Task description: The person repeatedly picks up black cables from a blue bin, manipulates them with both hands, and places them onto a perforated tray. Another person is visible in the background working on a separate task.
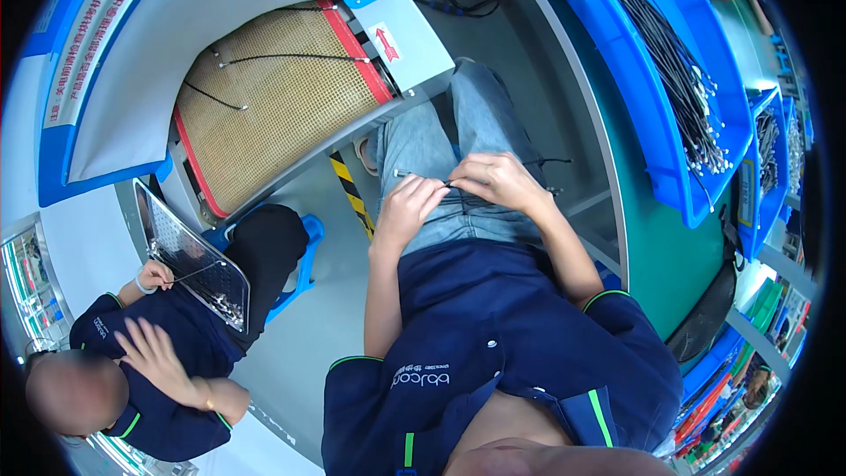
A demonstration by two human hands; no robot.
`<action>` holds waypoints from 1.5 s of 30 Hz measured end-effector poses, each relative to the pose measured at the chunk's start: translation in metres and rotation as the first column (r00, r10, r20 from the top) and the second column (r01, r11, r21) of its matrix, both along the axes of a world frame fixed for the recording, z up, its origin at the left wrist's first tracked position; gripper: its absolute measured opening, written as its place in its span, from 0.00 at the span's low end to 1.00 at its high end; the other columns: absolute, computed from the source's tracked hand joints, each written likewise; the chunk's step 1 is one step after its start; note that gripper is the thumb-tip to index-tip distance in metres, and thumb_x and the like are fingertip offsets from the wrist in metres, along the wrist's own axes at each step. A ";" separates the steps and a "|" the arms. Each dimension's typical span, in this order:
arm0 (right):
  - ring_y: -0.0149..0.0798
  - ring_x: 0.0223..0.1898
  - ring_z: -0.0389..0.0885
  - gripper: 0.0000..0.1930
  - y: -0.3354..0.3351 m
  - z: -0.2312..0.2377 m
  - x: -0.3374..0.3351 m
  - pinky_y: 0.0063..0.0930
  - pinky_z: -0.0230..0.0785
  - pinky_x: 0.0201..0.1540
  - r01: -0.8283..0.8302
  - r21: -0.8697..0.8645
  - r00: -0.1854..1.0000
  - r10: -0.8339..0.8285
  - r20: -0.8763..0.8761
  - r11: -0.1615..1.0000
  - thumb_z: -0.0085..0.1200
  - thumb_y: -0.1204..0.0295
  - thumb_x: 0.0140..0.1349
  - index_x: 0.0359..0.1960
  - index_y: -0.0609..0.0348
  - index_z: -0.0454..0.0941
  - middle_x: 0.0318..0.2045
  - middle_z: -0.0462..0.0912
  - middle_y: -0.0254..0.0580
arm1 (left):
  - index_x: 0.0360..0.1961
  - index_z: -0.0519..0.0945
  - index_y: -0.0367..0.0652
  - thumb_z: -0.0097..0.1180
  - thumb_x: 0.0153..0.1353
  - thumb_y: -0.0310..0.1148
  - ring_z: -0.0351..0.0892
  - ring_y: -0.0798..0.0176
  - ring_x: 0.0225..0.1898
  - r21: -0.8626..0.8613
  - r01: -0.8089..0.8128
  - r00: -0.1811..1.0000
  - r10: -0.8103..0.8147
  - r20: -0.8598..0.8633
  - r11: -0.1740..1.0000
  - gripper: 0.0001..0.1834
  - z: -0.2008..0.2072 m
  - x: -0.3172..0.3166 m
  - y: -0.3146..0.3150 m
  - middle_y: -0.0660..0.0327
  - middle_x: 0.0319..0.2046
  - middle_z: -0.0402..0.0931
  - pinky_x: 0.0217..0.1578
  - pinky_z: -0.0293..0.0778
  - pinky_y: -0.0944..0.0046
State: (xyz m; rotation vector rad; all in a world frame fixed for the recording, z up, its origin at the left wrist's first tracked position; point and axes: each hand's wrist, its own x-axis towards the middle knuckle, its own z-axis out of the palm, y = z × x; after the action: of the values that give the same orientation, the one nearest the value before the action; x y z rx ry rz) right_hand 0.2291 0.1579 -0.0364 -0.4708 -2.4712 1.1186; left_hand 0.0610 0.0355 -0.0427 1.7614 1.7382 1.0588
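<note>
Above my lap, both hands meet on a thin black cable. My left hand pinches it with the fingertips, and a small connector end shows beyond those fingers. Close beside it, my right hand is also closed on the cable, with thumb and forefinger near the left fingertips. A length of cable sticks out to the right past my right hand. What lies right under the fingertips is mostly hidden.
A mesh conveyor belt with red edges carries several black cables at the upper left. Blue bins of cables stand along the green bench at right. At lower left, a seated co-worker holds a cable over a tray.
</note>
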 end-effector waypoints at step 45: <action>0.39 0.29 0.80 0.06 0.007 0.015 -0.001 0.30 0.72 0.31 0.099 -0.179 0.993 -0.109 -0.052 0.979 0.63 0.71 0.53 0.32 0.58 0.84 0.27 0.80 0.39 | 0.32 0.81 0.38 0.64 0.48 0.20 0.80 0.58 0.31 0.104 -0.176 0.984 0.174 0.034 0.979 0.08 0.020 0.001 0.006 0.58 0.30 0.81 0.33 0.75 0.63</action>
State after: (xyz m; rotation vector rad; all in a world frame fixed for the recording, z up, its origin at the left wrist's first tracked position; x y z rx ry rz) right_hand 0.2279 0.1651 -0.0219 -0.6006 -2.2780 1.2943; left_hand 0.0616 0.0410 -0.0229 1.6735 1.8805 1.2634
